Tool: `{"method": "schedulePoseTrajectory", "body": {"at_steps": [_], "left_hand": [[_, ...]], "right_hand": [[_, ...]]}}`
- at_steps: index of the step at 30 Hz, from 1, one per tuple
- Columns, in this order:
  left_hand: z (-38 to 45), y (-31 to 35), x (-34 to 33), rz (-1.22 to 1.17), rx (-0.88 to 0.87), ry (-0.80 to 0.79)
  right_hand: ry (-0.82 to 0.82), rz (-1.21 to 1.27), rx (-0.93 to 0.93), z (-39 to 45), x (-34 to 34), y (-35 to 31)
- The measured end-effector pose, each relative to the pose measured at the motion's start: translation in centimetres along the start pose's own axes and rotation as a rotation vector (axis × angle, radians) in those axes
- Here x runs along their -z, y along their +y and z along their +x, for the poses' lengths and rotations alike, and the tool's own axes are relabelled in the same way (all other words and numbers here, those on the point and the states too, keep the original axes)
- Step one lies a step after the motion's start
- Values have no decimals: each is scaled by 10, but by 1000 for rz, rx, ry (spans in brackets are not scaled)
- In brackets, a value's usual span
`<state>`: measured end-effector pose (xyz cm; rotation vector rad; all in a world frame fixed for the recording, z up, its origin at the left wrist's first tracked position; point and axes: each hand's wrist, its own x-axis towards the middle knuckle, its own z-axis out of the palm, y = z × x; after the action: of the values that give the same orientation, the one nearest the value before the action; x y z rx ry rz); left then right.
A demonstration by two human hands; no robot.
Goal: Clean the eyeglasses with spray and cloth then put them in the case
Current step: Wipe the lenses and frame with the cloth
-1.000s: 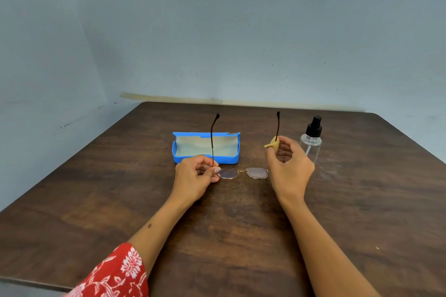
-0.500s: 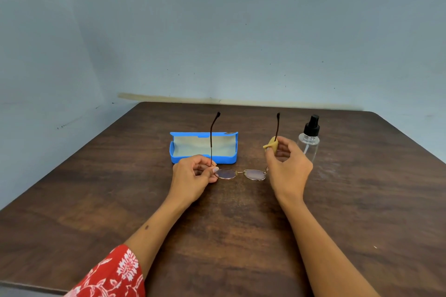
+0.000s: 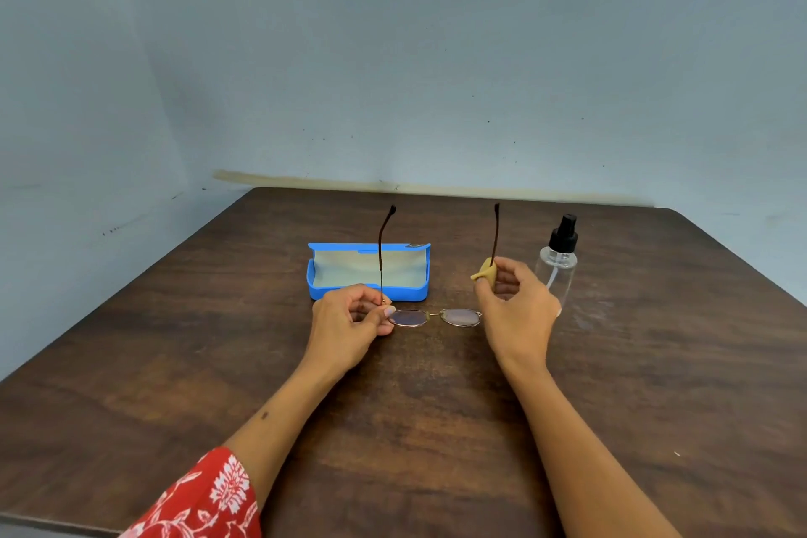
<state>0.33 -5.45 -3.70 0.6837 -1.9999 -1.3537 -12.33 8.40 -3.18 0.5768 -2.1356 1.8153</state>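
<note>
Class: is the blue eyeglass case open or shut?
Open: the eyeglass case shows its pale lining, with the lid standing up behind.

Plain room corner, kind uncertain: bare pale blue-grey walls (image 3: pixel 436 57), scuffed and stained near the base; dark wooden tabletop (image 3: pixel 655 363) pushed into the corner. Looks domestic rather than workshop.

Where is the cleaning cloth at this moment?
In the head view the small yellow cloth is pinched in the right hand, wrapped around the right temple arm of the eyeglasses, just left of the spray bottle.
</note>
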Motion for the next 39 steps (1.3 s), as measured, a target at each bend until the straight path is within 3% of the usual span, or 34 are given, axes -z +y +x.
{"method": "schedulePoseTrajectory", "body": {"at_steps": [4,9,16,22,28,34,39], "left_hand": [[0,0,0,5,6,-6],[0,0,0,4,2,-12],[0,0,0,-23,0,6],[0,1,0,-14,0,-13],[-1,2,1,-16,3,-8],[-2,2,0,-8,-1,-21],[-2,2,1,-9,-3,-13]], "right_hand": [[-31,-29,-5,-1,0,2],[58,58,58,2,1,-8],[-33,-35,2,0,-1,2],[48,91,37,3,-1,-6],[-36,-40,-18,0,-1,2],[21,57,43,3,-1,-3],[-31,-21,-11,0,0,1]]}}
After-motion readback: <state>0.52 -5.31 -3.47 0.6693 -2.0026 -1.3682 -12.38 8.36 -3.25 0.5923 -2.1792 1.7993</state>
